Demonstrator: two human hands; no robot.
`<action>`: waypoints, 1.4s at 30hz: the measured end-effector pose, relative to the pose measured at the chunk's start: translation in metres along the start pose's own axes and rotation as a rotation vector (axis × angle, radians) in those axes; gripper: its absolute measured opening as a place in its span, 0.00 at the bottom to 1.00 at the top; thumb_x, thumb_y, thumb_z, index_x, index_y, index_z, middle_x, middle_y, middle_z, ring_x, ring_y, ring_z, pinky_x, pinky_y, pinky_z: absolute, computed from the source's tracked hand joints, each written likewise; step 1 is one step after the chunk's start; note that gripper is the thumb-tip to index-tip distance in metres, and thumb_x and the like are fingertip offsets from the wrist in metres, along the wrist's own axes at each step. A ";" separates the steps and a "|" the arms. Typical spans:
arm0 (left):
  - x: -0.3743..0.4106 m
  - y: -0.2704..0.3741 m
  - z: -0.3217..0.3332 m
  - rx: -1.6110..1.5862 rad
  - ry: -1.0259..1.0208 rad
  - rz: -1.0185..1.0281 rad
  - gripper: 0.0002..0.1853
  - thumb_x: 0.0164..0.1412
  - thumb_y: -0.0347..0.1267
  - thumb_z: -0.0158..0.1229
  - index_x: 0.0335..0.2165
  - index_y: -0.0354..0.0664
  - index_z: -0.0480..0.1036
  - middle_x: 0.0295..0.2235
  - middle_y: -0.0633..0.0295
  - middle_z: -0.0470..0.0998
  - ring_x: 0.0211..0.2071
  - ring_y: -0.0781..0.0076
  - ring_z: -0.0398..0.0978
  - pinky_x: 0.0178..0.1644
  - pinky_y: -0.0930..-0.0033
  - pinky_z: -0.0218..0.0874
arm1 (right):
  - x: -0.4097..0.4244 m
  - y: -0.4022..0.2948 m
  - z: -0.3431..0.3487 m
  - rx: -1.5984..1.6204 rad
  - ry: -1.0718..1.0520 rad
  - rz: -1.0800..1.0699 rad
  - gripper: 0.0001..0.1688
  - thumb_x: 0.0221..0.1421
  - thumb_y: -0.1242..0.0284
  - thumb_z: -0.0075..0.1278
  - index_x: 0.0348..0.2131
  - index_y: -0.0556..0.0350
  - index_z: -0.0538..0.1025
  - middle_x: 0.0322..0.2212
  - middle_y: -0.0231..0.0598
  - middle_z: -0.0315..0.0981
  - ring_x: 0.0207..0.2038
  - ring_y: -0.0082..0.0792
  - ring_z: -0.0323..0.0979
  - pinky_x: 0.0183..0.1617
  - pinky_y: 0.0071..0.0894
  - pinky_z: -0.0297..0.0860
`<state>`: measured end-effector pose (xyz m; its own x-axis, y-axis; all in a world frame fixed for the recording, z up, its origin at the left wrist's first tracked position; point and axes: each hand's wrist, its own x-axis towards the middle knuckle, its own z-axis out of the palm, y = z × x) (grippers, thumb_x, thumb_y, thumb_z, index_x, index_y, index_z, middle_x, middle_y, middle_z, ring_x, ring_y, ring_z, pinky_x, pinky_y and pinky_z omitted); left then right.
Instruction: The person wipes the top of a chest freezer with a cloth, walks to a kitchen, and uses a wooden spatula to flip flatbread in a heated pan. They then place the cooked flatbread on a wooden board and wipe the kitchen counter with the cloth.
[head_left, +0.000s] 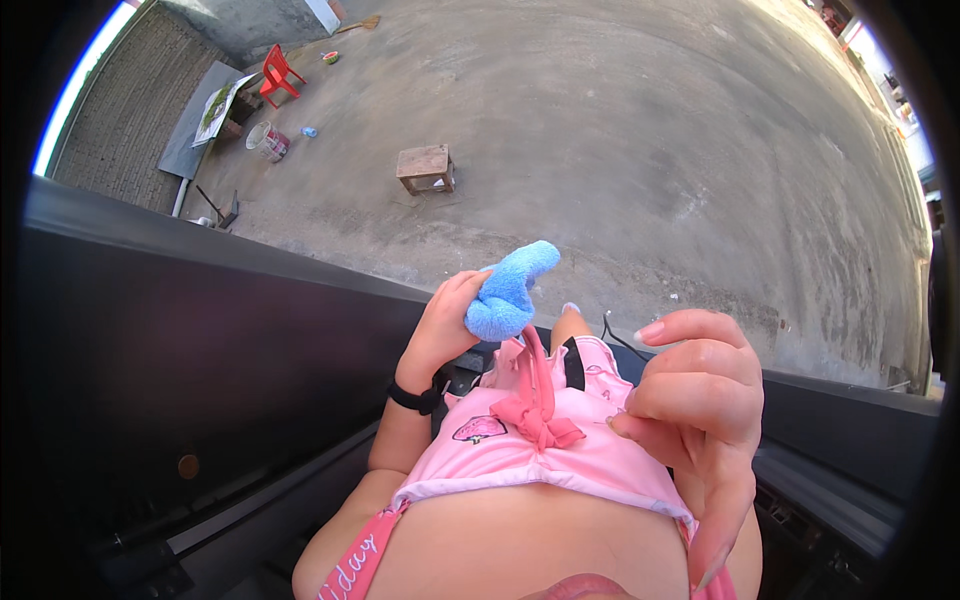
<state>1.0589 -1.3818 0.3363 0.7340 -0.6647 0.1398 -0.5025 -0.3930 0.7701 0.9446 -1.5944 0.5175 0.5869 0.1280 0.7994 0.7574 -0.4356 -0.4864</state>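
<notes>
My left hand (444, 319), with a black band on its wrist, grips a light blue fuzzy fabric piece (510, 292). The fabric is bunched and its narrow end sticks up to the right. Off to the right, my right hand (694, 390) is raised with its fingers curled and the thumb near a fingertip; whether something thin lies between them, I cannot tell. Between the hands is a pink apron-like garment (540, 465) with a tied bow (536, 424) and a strawberry patch (480, 429).
Dark panels (225, 322) flank me on both sides. On the concrete floor (585, 135) ahead stand a small wooden stool (424, 161), a bucket (268, 141) and a red plastic chair (277, 73). A low table with greens (217, 107) is at the far left; a broom (364, 24) lies beyond.
</notes>
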 end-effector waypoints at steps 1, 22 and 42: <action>0.001 -0.004 0.000 0.010 0.014 -0.010 0.29 0.40 0.28 0.64 0.46 0.40 0.68 0.41 0.54 0.72 0.43 0.53 0.69 0.48 0.61 0.60 | 0.007 0.005 0.003 0.041 -0.026 0.004 0.25 0.40 0.76 0.58 0.33 0.15 0.72 0.22 0.27 0.68 0.18 0.24 0.62 0.39 0.39 0.68; 0.130 -0.184 -0.012 0.031 0.521 -0.371 0.27 0.40 0.24 0.63 0.44 0.38 0.69 0.40 0.51 0.73 0.42 0.52 0.70 0.46 0.62 0.62 | 0.090 0.340 0.113 0.418 -0.467 -0.355 0.29 0.41 0.77 0.57 0.46 0.41 0.72 0.26 0.28 0.69 0.22 0.24 0.66 0.46 0.37 0.67; 0.082 -0.346 -0.185 0.064 1.070 -0.966 0.22 0.42 0.26 0.60 0.41 0.36 0.72 0.36 0.47 0.75 0.39 0.49 0.72 0.44 0.62 0.62 | 0.207 0.508 0.569 0.568 -1.293 -0.501 0.18 0.43 0.78 0.51 0.38 0.57 0.68 0.24 0.46 0.72 0.29 0.49 0.72 0.31 0.42 0.67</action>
<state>1.3776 -1.1825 0.1967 0.7619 0.6477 0.0024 0.3813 -0.4514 0.8067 1.6130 -1.2822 0.2353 -0.1496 0.9658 0.2119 0.7799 0.2470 -0.5752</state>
